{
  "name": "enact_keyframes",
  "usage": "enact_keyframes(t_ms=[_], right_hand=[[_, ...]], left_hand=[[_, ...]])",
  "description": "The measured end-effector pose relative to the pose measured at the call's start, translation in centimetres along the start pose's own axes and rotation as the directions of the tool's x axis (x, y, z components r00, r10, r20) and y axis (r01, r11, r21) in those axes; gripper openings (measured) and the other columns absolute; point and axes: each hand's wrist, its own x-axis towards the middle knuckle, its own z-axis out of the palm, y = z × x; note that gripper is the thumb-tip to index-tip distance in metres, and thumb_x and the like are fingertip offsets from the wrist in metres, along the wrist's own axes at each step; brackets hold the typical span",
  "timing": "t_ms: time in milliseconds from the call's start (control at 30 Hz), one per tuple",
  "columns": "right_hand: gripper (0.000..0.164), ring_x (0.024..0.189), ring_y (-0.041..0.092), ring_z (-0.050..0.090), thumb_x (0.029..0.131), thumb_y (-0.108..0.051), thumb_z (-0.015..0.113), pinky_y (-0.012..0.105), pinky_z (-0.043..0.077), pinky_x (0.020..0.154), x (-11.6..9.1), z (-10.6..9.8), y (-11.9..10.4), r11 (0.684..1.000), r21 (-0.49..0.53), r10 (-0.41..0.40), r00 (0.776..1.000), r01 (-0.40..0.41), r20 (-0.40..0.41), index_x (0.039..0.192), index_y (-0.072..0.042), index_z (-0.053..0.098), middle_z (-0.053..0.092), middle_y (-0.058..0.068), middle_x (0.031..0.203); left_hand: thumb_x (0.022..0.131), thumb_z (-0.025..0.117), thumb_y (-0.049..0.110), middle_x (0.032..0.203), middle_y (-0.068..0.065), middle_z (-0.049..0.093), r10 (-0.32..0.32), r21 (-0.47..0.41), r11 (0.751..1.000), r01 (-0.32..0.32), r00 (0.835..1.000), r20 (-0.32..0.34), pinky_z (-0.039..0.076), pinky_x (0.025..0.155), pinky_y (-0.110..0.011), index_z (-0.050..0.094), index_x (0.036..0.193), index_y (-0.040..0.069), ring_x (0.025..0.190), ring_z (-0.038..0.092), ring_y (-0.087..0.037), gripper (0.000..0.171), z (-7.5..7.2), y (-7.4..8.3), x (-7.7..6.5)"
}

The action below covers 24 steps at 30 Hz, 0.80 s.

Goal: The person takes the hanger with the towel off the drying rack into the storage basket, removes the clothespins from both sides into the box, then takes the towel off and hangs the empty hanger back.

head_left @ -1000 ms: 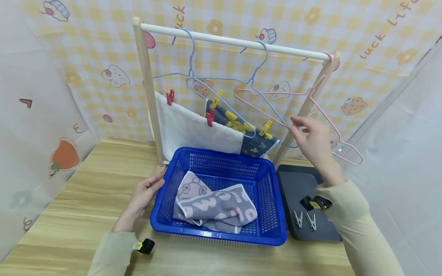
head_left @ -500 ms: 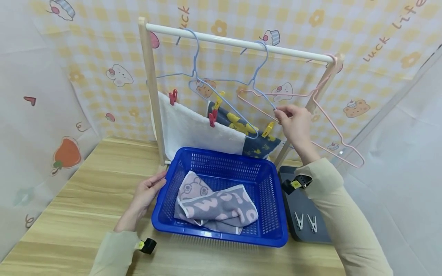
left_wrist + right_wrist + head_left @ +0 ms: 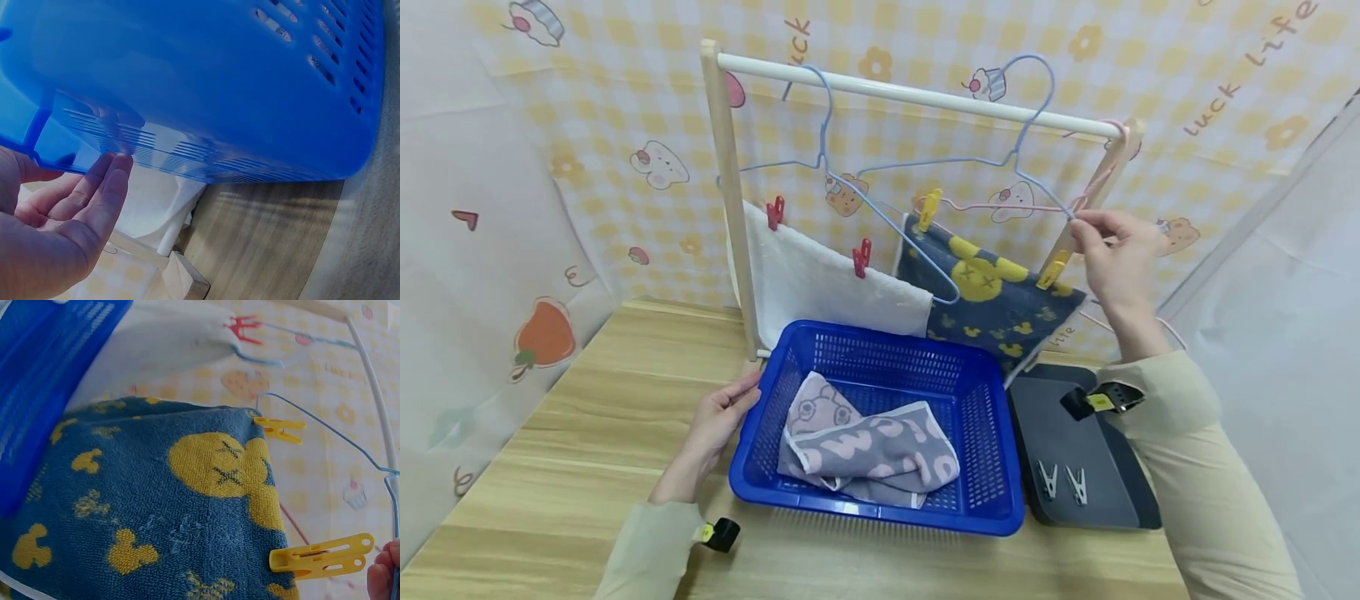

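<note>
Rightward, the right hand pinches one arm of a blue hanger between thumb and fingers; its dark blue towel hangs by yellow clips beyond the far right corner of a blue basket. The left hand, fingers nearly straight, touches the left side.
</note>
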Motion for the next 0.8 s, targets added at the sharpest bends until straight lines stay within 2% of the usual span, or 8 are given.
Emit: enact_keyframes(t_ms=[133,233,333,433,567,700,800], right_hand=[[0.015,0.057,-0.008,0.053,0.087,-0.006,0.063,0.007,0.044,0.059,0.0,-2.2,0.7,0.995,-0.088,-0.041,0.998,0.036,-0.055,0.090,0.006,0.071,0.055,-0.028,0.067],[0.016,0.057,-0.009,0.053,0.087,-0.009,0.064,0.007,0.044,0.060,-0.1,-3.3,0.9,0.993,-0.112,-0.031,0.997,0.023,-0.075,0.092,0.005,0.072,0.055,-0.029,0.069],[0.015,0.060,-0.006,0.054,0.087,-0.009,0.064,0.008,0.045,0.062,-0.4,-4.4,0.8,0.995,-0.093,0.013,0.995,-0.022,-0.095,0.093,0.002,0.072,0.058,-0.025,0.072],[0.013,0.062,-0.004,0.055,0.087,-0.008,0.064,0.009,0.046,0.064,-1.0,-5.8,0.4,0.994,-0.101,0.030,0.989,-0.045,-0.147,0.094,0.000,0.072,0.060,-0.023,0.074],[0.017,0.064,-0.007,0.053,0.089,-0.012,0.062,0.008,0.043,0.063,-2.0,-7.8,-0.3,0.979,-0.202,-0.013,0.976,-0.032,-0.216,0.096,0.000,0.072,0.056,-0.028,0.076],[0.021,0.068,-0.009,0.051,0.092,-0.016,0.059,0.006,0.041,0.062,-3.1,-9.6,-0.9,0.959,-0.282,-0.033,0.971,-0.037,-0.237,0.099,0.000,0.071,0.053,-0.029,0.080],[0.021,0.071,-0.011,0.050,0.093,-0.019,0.057,0.006,0.039,0.064,-3.8,-10.7,-1.3,0.951,-0.304,-0.018,0.969,-0.060,-0.245,0.102,-0.005,0.071,0.052,-0.029,0.084]], left_hand=[[0.096,0.053,0.012,0.135,-0.012,0.044,-0.004,-0.001,1.000,0.004,1.000,0.005,0.045,0.082,-0.009,0.039,0.134,-0.008,0.092,0.051,0.015,0.045,-0.1,0.0,-0.1],[0.096,0.053,0.012,0.137,-0.014,0.042,-0.006,0.001,1.000,0.006,1.000,-0.001,0.045,0.081,-0.009,0.039,0.134,-0.008,0.091,0.052,0.015,0.045,-0.2,0.0,-0.2],[0.096,0.054,0.013,0.136,-0.012,0.043,-0.011,0.008,1.000,0.011,1.000,-0.004,0.045,0.081,-0.009,0.040,0.134,-0.008,0.093,0.051,0.014,0.046,-0.2,0.0,-0.2],[0.096,0.054,0.013,0.136,-0.012,0.044,-0.017,0.008,1.000,0.017,1.000,0.002,0.046,0.081,-0.009,0.040,0.134,-0.008,0.092,0.052,0.014,0.046,0.0,0.0,-0.1],[0.096,0.054,0.013,0.138,-0.017,0.040,-0.014,0.003,1.000,0.014,1.000,0.011,0.046,0.080,-0.009,0.040,0.134,-0.008,0.090,0.053,0.014,0.046,0.1,-0.1,0.0],[0.096,0.053,0.013,0.139,-0.016,0.039,-0.016,0.004,1.000,0.016,1.000,0.011,0.045,0.082,-0.009,0.039,0.134,-0.008,0.091,0.051,0.015,0.046,0.1,-0.1,0.0],[0.096,0.053,0.012,0.139,-0.015,0.040,-0.019,0.008,1.000,0.019,1.000,0.015,0.044,0.084,-0.009,0.039,0.134,-0.008,0.093,0.050,0.016,0.045,0.0,-0.1,0.0]])
